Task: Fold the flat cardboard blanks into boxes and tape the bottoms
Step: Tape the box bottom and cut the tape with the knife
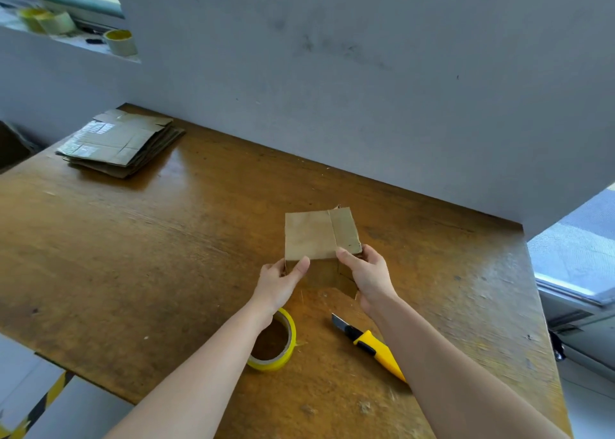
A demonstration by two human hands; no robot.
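I see a small cardboard box [321,235] in the middle of the frame, a little right of centre, standing on the wooden table [166,255] near the grey wall [366,72]. Its top face shows two flaps folded shut, their edges meeting along a seam that runs away from me. My left hand [279,280] grips the box at its near left corner, thumb pressed on the top flap and the other fingers wrapped around the side. My right hand [369,273] grips the near right corner the same way, thumb on top, fingers curled against the right side where a loose flap hangs down. Both hands are closed on the box.

Just below the left wrist, in the lower centre, a roll of yellow tape [274,343] lies flat on the table. Beside it, to the right, a yellow knife [369,347] lies with its blade out, partly hidden by the right forearm. In the upper left, a stack of flat cardboard blanks [119,142] sits on the far corner of the table, well apart from the box.
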